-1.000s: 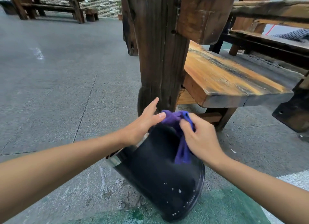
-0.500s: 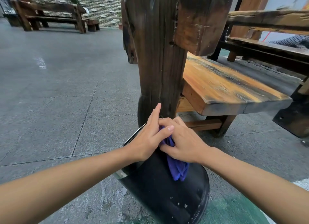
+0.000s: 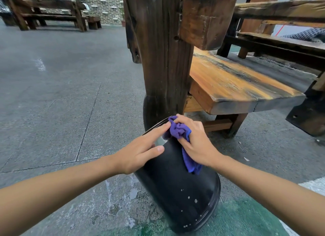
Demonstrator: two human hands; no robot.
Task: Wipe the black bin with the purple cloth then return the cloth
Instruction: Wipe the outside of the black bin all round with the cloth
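The black bin [image 3: 177,191] stands tilted on the grey floor, its top leaning away from me toward a thick wooden post. Small white specks dot its lower side. My right hand [image 3: 197,144] presses the bunched purple cloth [image 3: 179,130] against the bin's upper side near the rim, with one end of the cloth hanging down below my palm. My left hand [image 3: 140,153] rests flat on the bin's upper left edge, fingers stretched toward the cloth and holding the bin steady.
A thick dark wooden post [image 3: 161,59] rises right behind the bin. An orange-brown wooden bench seat [image 3: 237,84] juts out at the right. More wooden benches [image 3: 52,14] stand far back by a brick wall. Grey paving stretches to the left.
My right hand has slid the cloth up the bin's side to the rim. My left hand has shifted from beside the right hand to lie flatter on the bin's left edge.
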